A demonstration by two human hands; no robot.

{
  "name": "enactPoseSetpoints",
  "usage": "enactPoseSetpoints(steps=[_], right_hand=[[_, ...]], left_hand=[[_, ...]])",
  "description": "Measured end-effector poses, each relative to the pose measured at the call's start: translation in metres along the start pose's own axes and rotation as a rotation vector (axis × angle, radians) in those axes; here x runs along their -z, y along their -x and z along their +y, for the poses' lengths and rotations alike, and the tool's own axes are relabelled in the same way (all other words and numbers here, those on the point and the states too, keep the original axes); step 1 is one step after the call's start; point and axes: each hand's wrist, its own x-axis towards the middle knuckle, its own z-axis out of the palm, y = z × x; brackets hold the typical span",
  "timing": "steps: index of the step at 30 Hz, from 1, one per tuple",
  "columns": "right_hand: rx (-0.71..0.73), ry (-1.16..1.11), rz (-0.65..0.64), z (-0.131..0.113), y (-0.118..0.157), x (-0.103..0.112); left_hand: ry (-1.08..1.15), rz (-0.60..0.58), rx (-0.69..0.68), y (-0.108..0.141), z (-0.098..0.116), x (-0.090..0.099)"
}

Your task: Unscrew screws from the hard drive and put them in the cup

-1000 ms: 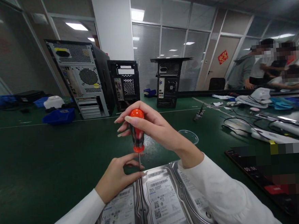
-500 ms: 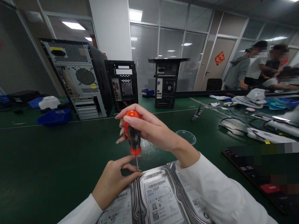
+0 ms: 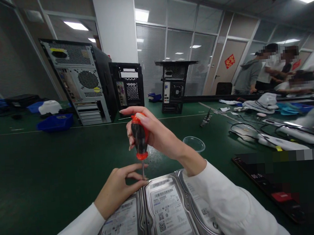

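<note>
My right hand (image 3: 151, 132) is wrapped round the red and black handle of a screwdriver (image 3: 140, 138), held upright with its shaft pointing down. At the far edge of the hard drives, my left hand (image 3: 119, 188) has thumb and fingertips drawn together around the screwdriver's tip. What they pinch there is hidden. Beneath the tip, the middle hard drive (image 3: 167, 210) lies label up. A left hard drive (image 3: 120, 224) is partly covered by my left wrist, and a right hard drive (image 3: 198, 197) sits partly under my right sleeve.
A clear round lid (image 3: 194, 144) lies beyond my right forearm. Computer cases (image 3: 87, 79) stand at the back, with a blue tray (image 3: 55, 123) on the left. A phone with a timer (image 3: 269, 188) and cabled white devices (image 3: 279, 141) are on the right. People (image 3: 269, 68) work behind.
My right hand's fingers have shifted round the screwdriver handle, and the handle has turned, showing more black. My left hand stays by the tip. The view has moved very slightly.
</note>
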Motion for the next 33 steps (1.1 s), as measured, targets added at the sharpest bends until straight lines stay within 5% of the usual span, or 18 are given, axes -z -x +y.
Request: enactPoseSetpoints(steps=[13, 23, 33], right_hand=[[0.046, 0.023, -0.043, 0.0019, 0.0005, 0.0000], [-0.040, 0.032, -0.097, -0.0046, 0.0029, -0.0040], [0.043, 0.067, 0.045, 0.0024, -0.0010, -0.0039]], left_hand=[[0.029, -0.011, -0.037, 0.0016, 0.0025, 0.0004], [0.043, 0.097, -0.056, 0.0022, 0.0031, 0.0013], [0.112, 0.167, -0.068, 0.0044, -0.0015, -0.0014]])
